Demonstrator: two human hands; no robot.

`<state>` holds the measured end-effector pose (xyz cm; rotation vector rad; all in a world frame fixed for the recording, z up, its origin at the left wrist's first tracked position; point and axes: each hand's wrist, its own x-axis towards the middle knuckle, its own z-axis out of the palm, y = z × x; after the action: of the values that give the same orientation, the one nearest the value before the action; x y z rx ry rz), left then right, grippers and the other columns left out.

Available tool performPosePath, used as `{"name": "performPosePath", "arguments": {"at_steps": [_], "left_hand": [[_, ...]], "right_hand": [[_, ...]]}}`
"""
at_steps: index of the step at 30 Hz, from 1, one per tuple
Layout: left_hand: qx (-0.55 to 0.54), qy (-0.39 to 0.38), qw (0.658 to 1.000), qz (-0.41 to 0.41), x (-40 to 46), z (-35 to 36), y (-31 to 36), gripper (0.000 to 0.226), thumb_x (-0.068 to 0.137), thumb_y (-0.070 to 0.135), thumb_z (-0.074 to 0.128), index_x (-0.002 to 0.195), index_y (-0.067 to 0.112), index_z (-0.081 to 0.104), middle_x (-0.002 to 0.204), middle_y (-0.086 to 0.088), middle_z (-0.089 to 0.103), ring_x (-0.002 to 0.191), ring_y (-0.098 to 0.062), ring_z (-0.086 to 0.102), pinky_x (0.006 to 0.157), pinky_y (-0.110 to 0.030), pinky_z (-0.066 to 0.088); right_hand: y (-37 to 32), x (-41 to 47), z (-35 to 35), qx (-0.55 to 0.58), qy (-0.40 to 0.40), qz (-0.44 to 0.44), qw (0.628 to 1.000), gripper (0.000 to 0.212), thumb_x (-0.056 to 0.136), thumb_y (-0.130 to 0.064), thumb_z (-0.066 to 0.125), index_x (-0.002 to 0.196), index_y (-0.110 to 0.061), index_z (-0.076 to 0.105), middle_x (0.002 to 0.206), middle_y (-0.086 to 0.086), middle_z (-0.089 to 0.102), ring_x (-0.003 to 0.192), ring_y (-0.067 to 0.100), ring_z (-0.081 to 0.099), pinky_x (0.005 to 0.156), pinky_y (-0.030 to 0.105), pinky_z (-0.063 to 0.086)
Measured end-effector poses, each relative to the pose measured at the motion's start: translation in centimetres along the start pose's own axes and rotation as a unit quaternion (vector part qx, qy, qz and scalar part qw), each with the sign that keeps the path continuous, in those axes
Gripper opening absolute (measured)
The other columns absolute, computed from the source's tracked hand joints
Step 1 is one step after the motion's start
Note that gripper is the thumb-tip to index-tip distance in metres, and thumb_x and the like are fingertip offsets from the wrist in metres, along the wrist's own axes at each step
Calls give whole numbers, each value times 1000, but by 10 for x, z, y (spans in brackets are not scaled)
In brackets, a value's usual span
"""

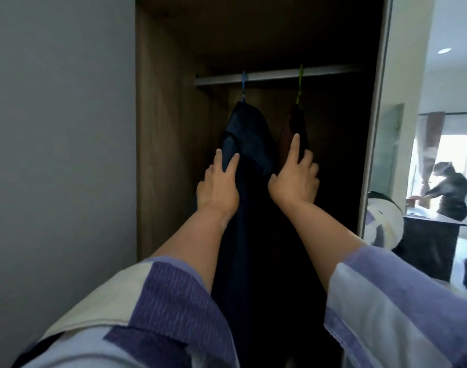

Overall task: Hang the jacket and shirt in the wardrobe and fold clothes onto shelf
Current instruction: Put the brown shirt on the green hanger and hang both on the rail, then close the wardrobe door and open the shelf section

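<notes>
Landmark: I take the silver rail (277,74) across the top of the open wardrobe (171,128) as my reference.
Dark blue garment: I see the dark blue garment (249,144) hanging below the rail's left part on a blue hanger (243,85), dropping out of view at the bottom.
Second garment: a darker, brownish garment (297,120) hangs below the rail's middle on a green hanger (300,83); too dark for me to say jacket or shirt.
Left hand: my left hand (217,185) is under the blue hanger, fingers spread and laid flat on the blue cloth, not closed round it.
Right hand: my right hand (296,181) is below the green hanger, index finger straight against the brownish cloth, other fingers curled; I cannot tell whether they hold any fabric.
Sleeves: purple and pale striped sleeves (174,301) cover both forearms.
Mirror door: right of the rail, a mirrored door (391,160) shows a room with another person.
</notes>
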<state>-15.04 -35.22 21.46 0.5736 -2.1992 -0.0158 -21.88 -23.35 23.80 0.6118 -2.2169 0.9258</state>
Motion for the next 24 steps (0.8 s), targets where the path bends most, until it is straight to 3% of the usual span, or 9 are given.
{"name": "performPosePath", "arguments": {"at_steps": [3, 6, 11, 15, 18, 21, 24], "left_hand": [[40, -22, 999, -25, -43, -9, -8, 76, 93, 11, 51, 152, 28, 7, 161, -6, -2, 138, -30, 29, 99, -50, 44], [75, -34, 994, -69, -92, -24, -16, 72, 92, 15, 52, 151, 26, 13, 161, -5, 3, 140, -29, 27, 106, -52, 36], [163, -32, 971, -173, -195, -51, -17, 65, 90, 19, 53, 147, 23, 23, 161, -3, 7, 147, -22, 13, 116, -53, 16], [254, -22, 938, -237, -283, -90, -11, 60, 87, 24, 52, 143, 24, 29, 160, -3, 9, 148, -21, 6, 117, -53, 11], [308, 43, 914, -259, -334, -139, -10, 64, 76, 19, 58, 137, 22, 38, 156, -5, 23, 143, -26, 21, 114, -51, 20], [333, 176, 883, -282, -365, -192, -17, 68, 59, 9, 62, 125, 15, 46, 136, -11, 45, 118, -34, 41, 99, -48, 38], [241, 219, 875, -359, -372, -234, -29, 71, 72, 7, 62, 137, 5, 35, 140, -16, 35, 123, -37, 38, 99, -43, 37]], "right_hand": [[7, -46, 1, -62, 49, -70, 994, 94, 86, -30, 62, 152, -19, -4, 159, 16, -2, 146, 35, 2, 117, 51, 8], [12, -95, 4, -71, 42, -127, 988, 92, 86, -31, 61, 153, -21, 0, 160, 15, -9, 147, 34, -7, 115, 56, -4], [28, -182, 5, -11, -109, -197, 974, 83, 91, -37, 53, 153, -24, -1, 159, 14, -13, 147, 33, -11, 114, 58, -5], [22, -246, -3, 38, -223, -289, 930, 79, 95, -43, 46, 152, -30, -6, 158, 12, -19, 146, 31, -15, 115, 59, -3], [-11, -277, -25, 97, -252, -352, 896, 74, 96, -44, 42, 151, -34, -6, 159, 10, -17, 146, 30, -15, 116, 59, -4], [-62, -288, -59, 170, -251, -401, 865, 66, 98, -44, 37, 151, -37, -3, 159, 7, -18, 146, 28, -16, 115, 58, -7], [-115, -290, -91, 227, -231, -430, 843, 65, 98, -49, 33, 150, -40, -4, 159, 5, -19, 146, 27, -18, 116, 56, -9]]}}
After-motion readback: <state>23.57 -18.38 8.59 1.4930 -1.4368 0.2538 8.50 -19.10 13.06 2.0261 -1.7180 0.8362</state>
